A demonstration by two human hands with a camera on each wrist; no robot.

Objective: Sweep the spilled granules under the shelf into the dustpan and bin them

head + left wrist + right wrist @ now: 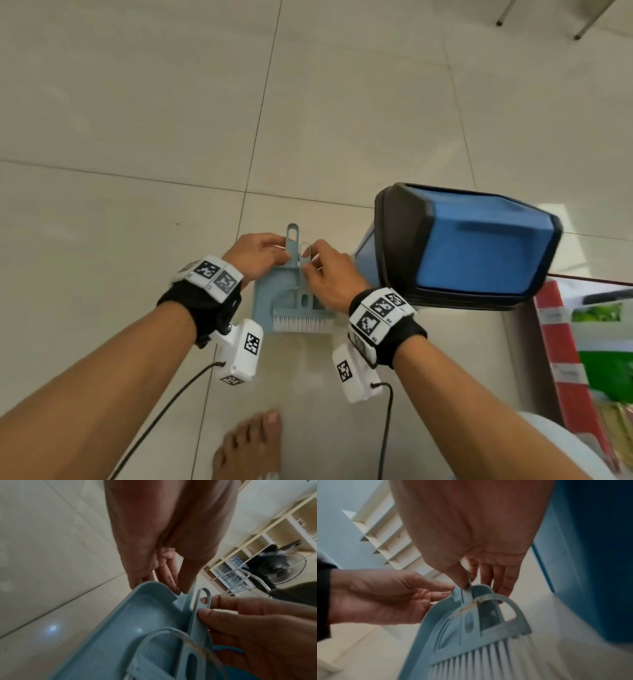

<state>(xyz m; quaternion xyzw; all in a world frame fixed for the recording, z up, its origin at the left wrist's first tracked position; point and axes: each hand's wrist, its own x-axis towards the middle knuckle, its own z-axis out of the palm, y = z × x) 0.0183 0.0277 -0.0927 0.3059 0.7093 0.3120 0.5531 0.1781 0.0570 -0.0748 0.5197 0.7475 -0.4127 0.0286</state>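
Note:
A light blue dustpan (270,298) lies on the tiled floor with a matching brush (303,323) nested in it, white bristles toward me. My left hand (284,255) pinches the dustpan's handle between thumb and fingers. In the left wrist view its fingertips (178,588) sit at the neck of the dustpan (137,622). My right hand (310,262) pinches the brush's thin handle loop. The right wrist view shows the thumb and forefinger of that right hand (467,582) on the handle of the brush (488,635). No granules show in any view.
A blue bin (472,246) with a black-framed swing lid stands just right of the dustpan. A low shelf edge with red and green packets (561,342) is at the lower right. My bare foot (250,445) is below the pan. Chair legs (500,22) stand far off.

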